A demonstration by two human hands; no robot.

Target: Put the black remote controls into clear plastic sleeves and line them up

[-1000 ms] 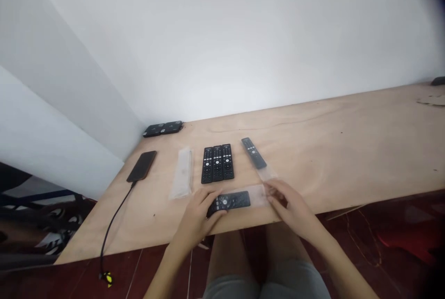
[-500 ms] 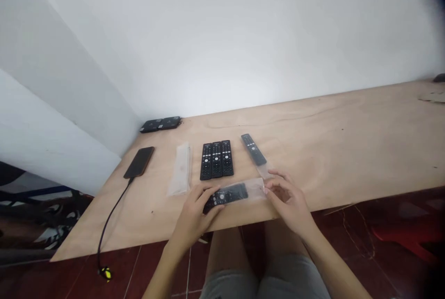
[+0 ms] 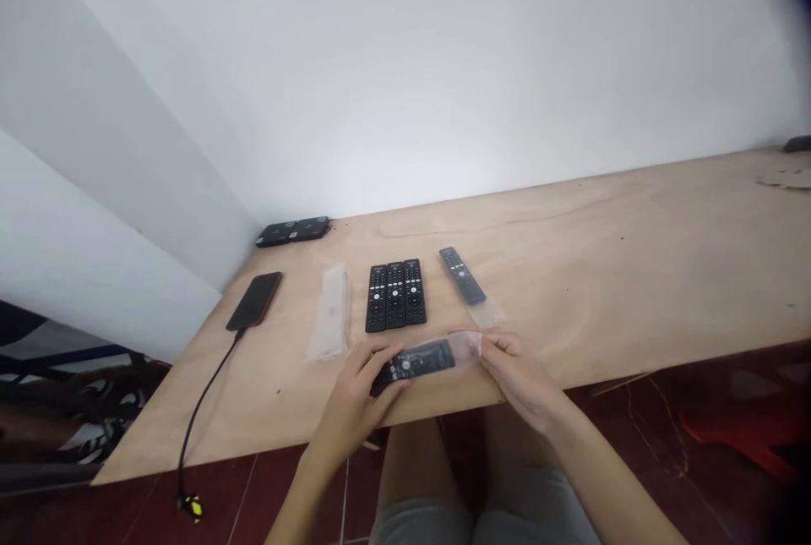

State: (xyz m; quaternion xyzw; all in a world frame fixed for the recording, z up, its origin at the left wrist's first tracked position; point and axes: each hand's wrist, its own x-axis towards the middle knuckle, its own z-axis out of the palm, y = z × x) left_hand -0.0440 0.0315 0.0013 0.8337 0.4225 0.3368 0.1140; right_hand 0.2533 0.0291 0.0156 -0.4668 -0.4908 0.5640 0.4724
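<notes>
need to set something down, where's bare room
Widest: the pale wooden tabletop right of the slanted, plastic-sleeved black remote. Narrower: between the rectangular black phone and frosted plastic packaging. Crowded: front middle, where left hand and right hand hold another sleeved remote.

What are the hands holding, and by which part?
The left hand grips the bagged remote by its left end; the right hand pinches the plastic bag by its right end.
</notes>
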